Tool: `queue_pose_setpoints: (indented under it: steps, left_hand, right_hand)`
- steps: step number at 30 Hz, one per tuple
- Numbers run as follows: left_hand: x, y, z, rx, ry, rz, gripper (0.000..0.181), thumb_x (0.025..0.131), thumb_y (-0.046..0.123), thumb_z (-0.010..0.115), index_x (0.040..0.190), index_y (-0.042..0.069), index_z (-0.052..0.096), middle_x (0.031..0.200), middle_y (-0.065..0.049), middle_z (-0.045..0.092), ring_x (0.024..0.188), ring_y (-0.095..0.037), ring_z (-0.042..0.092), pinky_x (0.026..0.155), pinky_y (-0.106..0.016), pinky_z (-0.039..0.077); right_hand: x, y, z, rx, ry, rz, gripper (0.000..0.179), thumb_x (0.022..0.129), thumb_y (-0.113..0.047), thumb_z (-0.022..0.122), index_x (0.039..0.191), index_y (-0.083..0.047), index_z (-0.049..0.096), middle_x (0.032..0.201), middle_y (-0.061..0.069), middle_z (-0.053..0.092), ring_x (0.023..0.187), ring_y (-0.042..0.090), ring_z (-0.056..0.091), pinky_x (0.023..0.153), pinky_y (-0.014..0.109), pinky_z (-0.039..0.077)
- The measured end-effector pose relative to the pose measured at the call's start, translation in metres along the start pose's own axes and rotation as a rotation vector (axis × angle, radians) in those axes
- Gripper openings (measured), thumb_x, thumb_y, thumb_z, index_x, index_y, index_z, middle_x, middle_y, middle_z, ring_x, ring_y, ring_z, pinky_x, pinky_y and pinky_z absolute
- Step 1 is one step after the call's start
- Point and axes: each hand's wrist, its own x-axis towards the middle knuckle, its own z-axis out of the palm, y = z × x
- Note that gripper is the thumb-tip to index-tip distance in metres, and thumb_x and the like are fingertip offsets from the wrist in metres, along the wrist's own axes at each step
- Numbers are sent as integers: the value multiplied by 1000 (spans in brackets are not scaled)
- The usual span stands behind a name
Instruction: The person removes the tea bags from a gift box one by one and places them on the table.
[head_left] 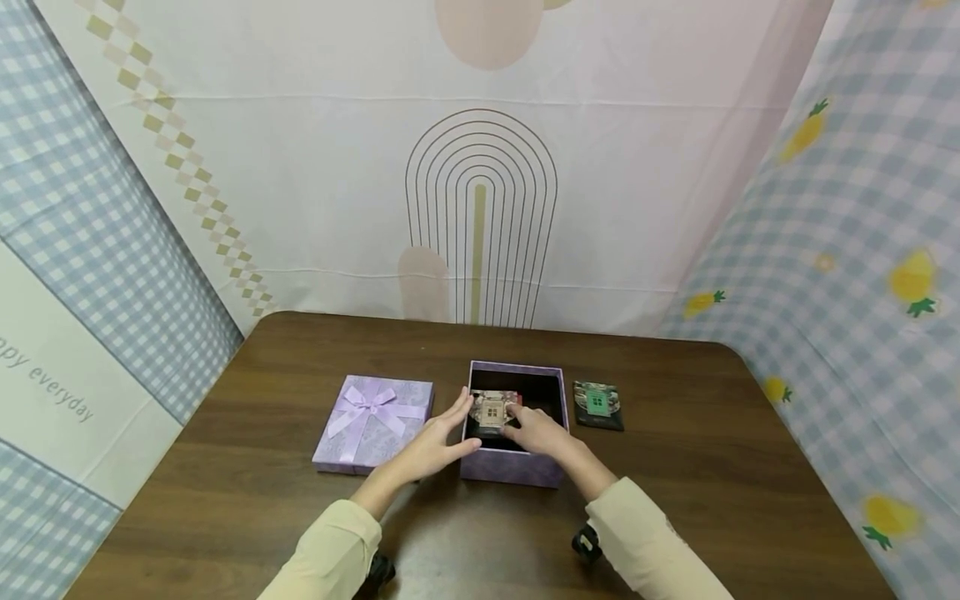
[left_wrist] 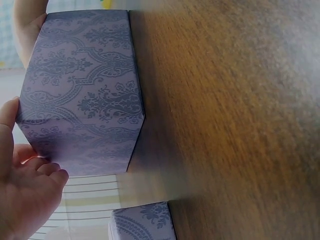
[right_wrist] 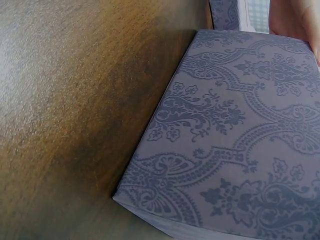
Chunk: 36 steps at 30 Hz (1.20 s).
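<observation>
A purple patterned gift box (head_left: 510,468) with a black inside stands lidless on the table. Inside it, toward the left, a small flat packet (head_left: 492,412) with a beige label shows its printed face, with a bit of red at its right edge. My right hand (head_left: 542,433) reaches over the front rim and holds the packet's right edge between thumb and fingers; the right wrist view shows only the box's outside. With fingers extended, my left hand (head_left: 431,448) rests against the box's left side, its thumb near the front left corner.
Left of the box lies its purple lid (head_left: 375,421) with a ribbon bow. A dark packet with a green label (head_left: 597,405) lies to the box's right. The brown table (head_left: 480,542) meets a patterned cloth backdrop (head_left: 337,208) behind.
</observation>
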Motion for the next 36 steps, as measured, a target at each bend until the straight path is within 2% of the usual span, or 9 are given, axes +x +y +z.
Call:
queue_pose_setpoints:
  steps: [6, 11, 16, 18, 21, 24, 30, 36]
  left_hand:
    - [0, 1, -1, 6, -6, -11, 69, 89, 24, 59, 141, -4, 23, 150, -16, 9, 133, -33, 24, 107, -46, 22]
    - [-1, 0, -1, 6, -7, -5, 69, 89, 23, 59, 140, -6, 24, 149, -16, 9, 133, -33, 24, 107, -47, 22]
    - [0, 0, -1, 6, -2, 5, 69, 88, 24, 59, 140, -7, 24, 149, -17, 10, 132, -34, 25, 107, -47, 23]
    - [0, 0, -1, 2, 2, 12, 69, 88, 24, 59, 140, -7, 25, 149, -19, 11, 132, -34, 25, 106, -48, 24]
    - [0, -1, 0, -3, 1, 7, 69, 88, 24, 59, 140, -6, 25, 149, -18, 11, 132, -33, 25, 106, -47, 23]
    - [0, -2, 1, -1, 2, 15, 68, 89, 24, 59, 140, -5, 25, 149, -19, 12, 132, -34, 26, 106, -48, 24]
    - [1, -2, 1, -7, 9, 25, 68, 89, 24, 59, 140, -7, 25, 149, -20, 12, 131, -35, 27, 105, -50, 25]
    - [1, -3, 0, -6, -2, 12, 68, 89, 23, 59, 140, -6, 25, 149, -18, 11, 132, -33, 25, 106, -48, 24]
  right_hand:
    - [0, -1, 0, -1, 13, 8, 47, 91, -22, 55, 128, 6, 48, 124, 23, 54, 114, 36, 51, 94, 47, 40]
    - [0, -1, 0, -2, 34, -17, 45, 90, -20, 55, 126, 6, 50, 122, 23, 55, 112, 36, 52, 93, 47, 41]
    - [3, 0, 1, 62, 140, -35, 38, 90, -18, 55, 121, 5, 55, 113, 21, 61, 103, 34, 58, 86, 45, 46]
    - [5, -1, 1, 115, 189, -60, 35, 90, -15, 55, 118, 4, 57, 108, 20, 63, 96, 32, 61, 81, 44, 49]
    - [7, -2, 1, 183, 220, -108, 30, 89, -12, 55, 115, 4, 59, 103, 19, 65, 91, 30, 62, 77, 43, 50]
    - [9, -3, 3, 201, 198, -159, 29, 89, -10, 54, 114, 4, 60, 105, 19, 64, 90, 29, 61, 76, 41, 50]
    - [12, -3, 3, 157, 123, -258, 32, 90, -11, 52, 117, 4, 58, 110, 20, 63, 92, 30, 61, 78, 42, 49]
    - [10, -2, -2, 180, 140, -222, 33, 89, -12, 54, 119, 2, 58, 110, 17, 63, 87, 24, 59, 72, 36, 49]
